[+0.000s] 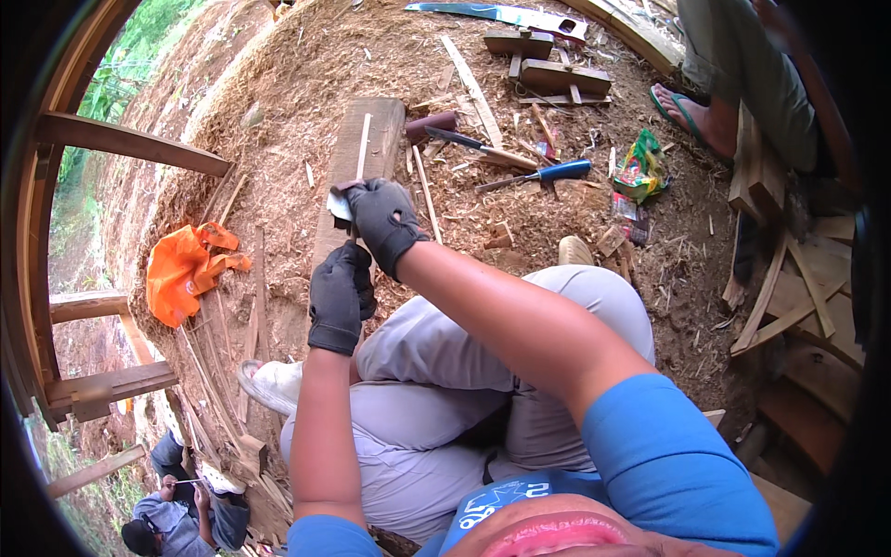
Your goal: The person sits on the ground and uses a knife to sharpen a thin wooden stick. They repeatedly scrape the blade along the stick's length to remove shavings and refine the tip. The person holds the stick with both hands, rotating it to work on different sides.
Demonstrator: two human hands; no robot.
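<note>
Fingers point(364, 206) of the right hand point(385, 223), in a black glove, were curled tight around a thin bamboo strip point(363, 139) and a pale blade point(340, 208) held against it. The strip ran from the glove up along a plank point(382, 130) lying on the sawdust floor point(297, 74). The left hand point(338, 297), also gloved, sat just below the right with its fingers closed into a fist; what it gripped could not be told. Both hands were above the person's grey-trousered knees. To the right on the floor lay a knife point(478, 146), a blue-handled chisel point(543, 174) and a green wrapper point(640, 167). An orange bag point(186, 269) lay well to the left. Another person's sandalled foot point(691, 116) showed at upper right.
</note>
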